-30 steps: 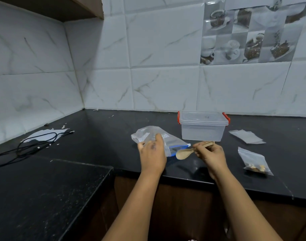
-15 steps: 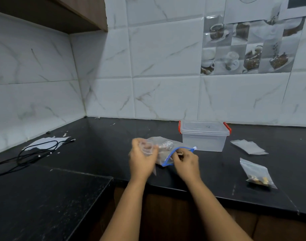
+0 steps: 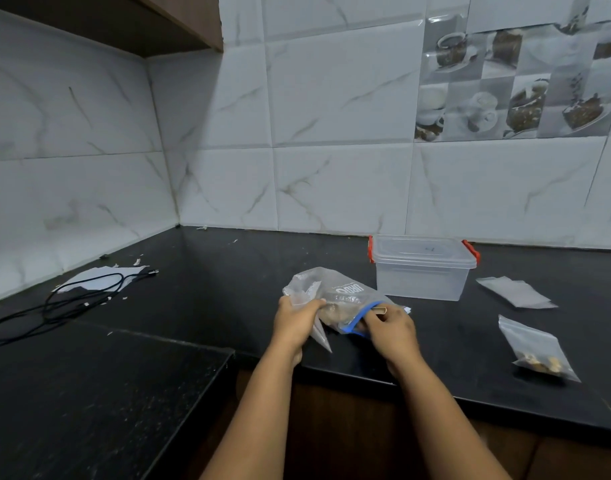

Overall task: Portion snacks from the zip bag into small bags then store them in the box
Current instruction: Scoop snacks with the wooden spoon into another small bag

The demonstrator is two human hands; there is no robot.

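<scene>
Since 0.5 s ago: right hand (image 3: 390, 329) pushed deeper into zip bag (image 3: 335, 299) mouth, spoon (image 3: 380, 310) handle tip only just showing. Left hand (image 3: 295, 320) grips bag's left side plus empty small bag (image 3: 321, 336) hanging below. Right hand curled round spoon. Zip bag frame centre on counter (image 3: 228, 271). Box (image 3: 422, 268) lidded, behind right. Filled small bag (image 3: 536, 348) lower right, flat bags (image 3: 515, 292) above it. Cable (image 3: 72, 299) left.

A home kitchen: black stone worktop (image 3: 228, 271) in a corner, marble-look wall tiles (image 3: 332, 98), coffee-cup picture tiles (image 3: 505, 91), wooden cabinet (image 3: 179, 19) overhead.
</scene>
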